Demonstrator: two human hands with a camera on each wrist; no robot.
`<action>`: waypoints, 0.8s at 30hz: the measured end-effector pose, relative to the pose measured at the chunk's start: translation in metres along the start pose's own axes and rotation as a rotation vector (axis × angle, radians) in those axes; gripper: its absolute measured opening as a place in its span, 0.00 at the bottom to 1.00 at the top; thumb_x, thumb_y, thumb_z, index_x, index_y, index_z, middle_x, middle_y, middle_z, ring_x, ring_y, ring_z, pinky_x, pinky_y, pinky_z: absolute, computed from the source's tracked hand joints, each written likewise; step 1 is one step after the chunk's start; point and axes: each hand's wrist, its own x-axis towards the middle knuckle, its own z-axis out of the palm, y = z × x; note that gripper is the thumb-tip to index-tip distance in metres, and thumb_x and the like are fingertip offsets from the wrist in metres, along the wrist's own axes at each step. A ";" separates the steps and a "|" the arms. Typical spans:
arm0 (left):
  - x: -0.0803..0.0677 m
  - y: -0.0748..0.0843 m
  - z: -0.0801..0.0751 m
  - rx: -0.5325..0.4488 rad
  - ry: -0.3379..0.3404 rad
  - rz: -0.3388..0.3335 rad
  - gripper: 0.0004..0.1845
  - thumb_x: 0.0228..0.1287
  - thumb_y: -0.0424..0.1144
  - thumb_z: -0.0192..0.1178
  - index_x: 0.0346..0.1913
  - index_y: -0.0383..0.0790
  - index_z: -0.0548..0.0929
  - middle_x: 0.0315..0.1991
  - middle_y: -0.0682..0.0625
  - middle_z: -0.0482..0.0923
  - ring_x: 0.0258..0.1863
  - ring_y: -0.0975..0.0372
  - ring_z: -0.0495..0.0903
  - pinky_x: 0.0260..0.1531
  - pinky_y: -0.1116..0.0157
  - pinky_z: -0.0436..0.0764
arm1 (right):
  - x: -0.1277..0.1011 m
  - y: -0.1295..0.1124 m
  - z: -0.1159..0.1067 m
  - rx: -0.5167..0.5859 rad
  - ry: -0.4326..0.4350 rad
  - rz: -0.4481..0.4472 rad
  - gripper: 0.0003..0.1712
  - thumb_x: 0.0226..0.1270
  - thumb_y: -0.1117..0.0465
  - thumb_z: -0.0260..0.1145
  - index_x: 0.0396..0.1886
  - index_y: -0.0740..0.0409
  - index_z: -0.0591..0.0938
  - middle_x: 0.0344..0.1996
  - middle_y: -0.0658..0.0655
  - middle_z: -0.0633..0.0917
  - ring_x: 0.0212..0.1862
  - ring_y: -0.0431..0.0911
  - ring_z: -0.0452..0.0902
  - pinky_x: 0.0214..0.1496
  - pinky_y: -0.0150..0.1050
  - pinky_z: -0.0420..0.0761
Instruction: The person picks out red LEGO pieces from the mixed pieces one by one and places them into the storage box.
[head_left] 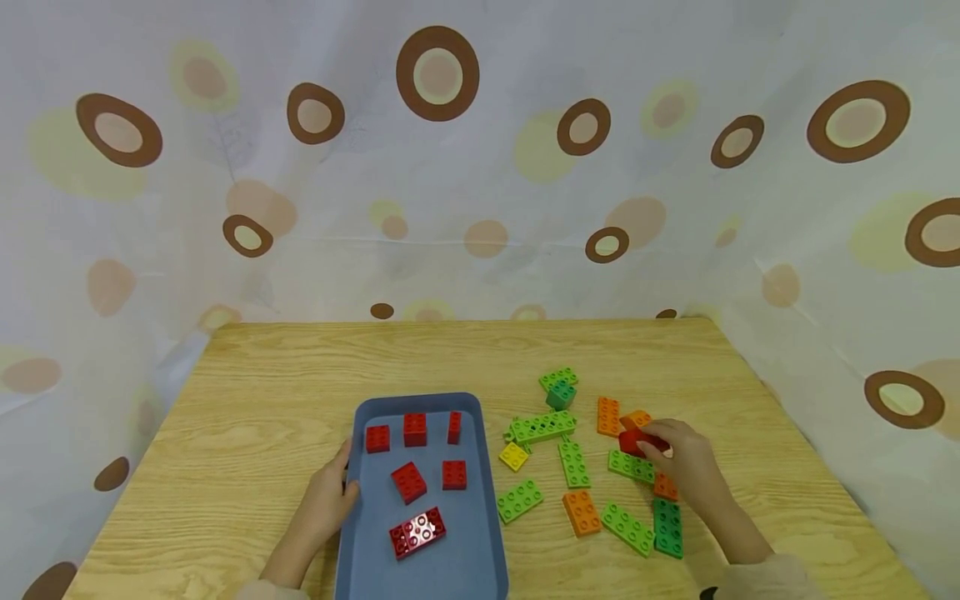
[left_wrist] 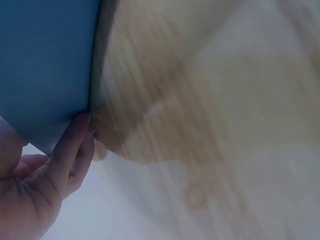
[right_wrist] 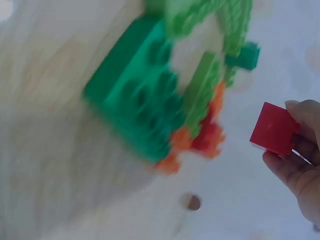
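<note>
Six red bricks lie inside a blue tray [head_left: 480, 500] at the near middle of a pale wooden worktop [head_left: 247, 392], itself backed by a white curtain [head_left: 480, 167] printed with brown and yellow rings. Within the tray, three small red bricks stand in a row along the far side, two more sit in the middle, and the largest, a glossy red brick [head_left: 417, 532], rests nearest the camera. To the right of the tray, loose bricks are scattered over the wood: a long light-green plate [head_left: 542, 427], other light-green pieces, a dark green brick [head_left: 667, 528] at the near right, orange bricks [head_left: 582, 512] and one small yellow brick [head_left: 513, 456] just beside the tray's right wall.

At the tray's left edge, the left hand [head_left: 327, 497] rests against the rim, fingers straight and touching the blue wall, gripping nothing, as the left wrist view confirms. Among the scattered pieces on the right, the right hand [head_left: 684, 467] pinches a small red brick [head_left: 636, 440] between thumb and fingertips [right_wrist: 300, 117]; the right wrist view shows that brick lifted clear of the blurred green and orange pile, smooth side toward the camera.
</note>
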 end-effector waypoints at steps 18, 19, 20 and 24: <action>-0.003 -0.001 -0.001 -0.019 0.022 0.057 0.31 0.55 0.21 0.50 0.64 0.16 0.57 0.55 0.23 0.69 0.49 0.40 0.77 0.41 0.52 0.81 | 0.016 -0.158 0.048 0.305 -0.275 -0.553 0.09 0.50 0.67 0.71 0.33 0.62 0.85 0.33 0.52 0.83 0.37 0.41 0.77 0.40 0.22 0.78; -0.003 -0.001 -0.001 -0.019 0.022 0.058 0.31 0.55 0.21 0.50 0.64 0.16 0.57 0.55 0.23 0.69 0.49 0.40 0.77 0.41 0.53 0.81 | 0.015 -0.164 0.050 0.316 -0.307 -0.567 0.08 0.51 0.66 0.70 0.34 0.62 0.85 0.34 0.52 0.83 0.38 0.40 0.77 0.41 0.22 0.77; -0.002 -0.001 -0.001 -0.019 0.022 0.059 0.31 0.55 0.21 0.50 0.64 0.16 0.57 0.55 0.23 0.70 0.48 0.40 0.77 0.40 0.53 0.81 | 0.014 -0.169 0.051 0.323 -0.332 -0.580 0.08 0.52 0.66 0.70 0.34 0.62 0.85 0.34 0.52 0.83 0.38 0.40 0.77 0.42 0.21 0.77; -0.002 -0.002 0.001 -0.022 0.020 0.054 0.31 0.54 0.21 0.50 0.64 0.16 0.57 0.54 0.23 0.71 0.47 0.41 0.78 0.38 0.54 0.81 | 0.008 -0.181 0.054 0.348 -0.397 -0.616 0.07 0.54 0.65 0.68 0.35 0.61 0.85 0.34 0.51 0.82 0.40 0.39 0.76 0.44 0.19 0.75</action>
